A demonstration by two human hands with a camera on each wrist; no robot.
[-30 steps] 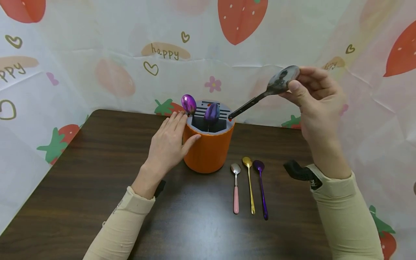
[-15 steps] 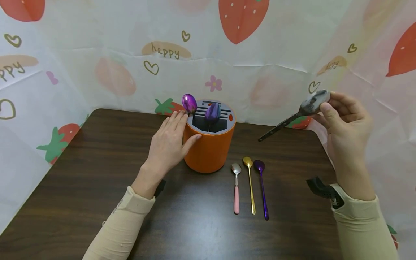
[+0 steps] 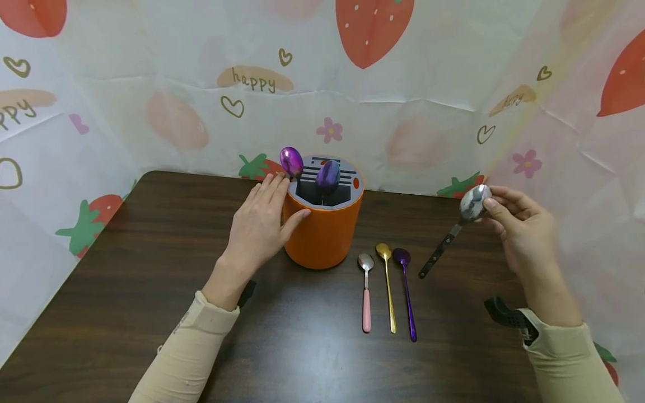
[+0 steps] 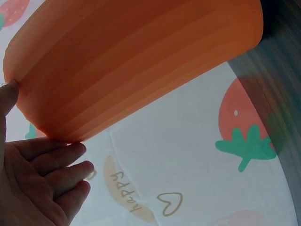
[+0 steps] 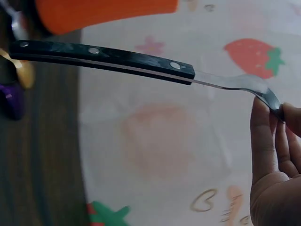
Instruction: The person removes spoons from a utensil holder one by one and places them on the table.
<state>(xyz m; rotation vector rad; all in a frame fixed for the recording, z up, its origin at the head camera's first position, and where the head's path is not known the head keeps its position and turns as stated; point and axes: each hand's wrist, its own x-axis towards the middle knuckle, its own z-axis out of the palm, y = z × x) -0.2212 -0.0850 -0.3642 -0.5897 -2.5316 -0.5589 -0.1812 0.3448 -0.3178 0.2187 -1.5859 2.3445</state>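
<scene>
My right hand (image 3: 526, 232) pinches the bowl of a spoon (image 3: 475, 202) between thumb and fingers. Its black riveted handle (image 5: 103, 59) slants down and left, close over the table right of the laid-out spoons. With straight fingers, my left hand (image 3: 259, 229) rests against the left side of an orange utensil holder (image 3: 322, 238), its thumb at the rim. Two purple spoons (image 3: 328, 176) stand in the holder, bowls up, their handles hidden inside. In the left wrist view the fingertips touch the orange wall (image 4: 141, 61).
To the right in front of the holder, three spoons lie side by side: one with a pink handle (image 3: 366, 308), a gold one (image 3: 388, 285) and a purple one (image 3: 406, 291). They rest on a dark wooden table (image 3: 126, 313). A strawberry-print cloth (image 3: 428, 73) hangs behind.
My right hand has carried the black-handled spoon away from the holder's rim, to the right and down toward the table. The left hand has stayed at the holder.
</scene>
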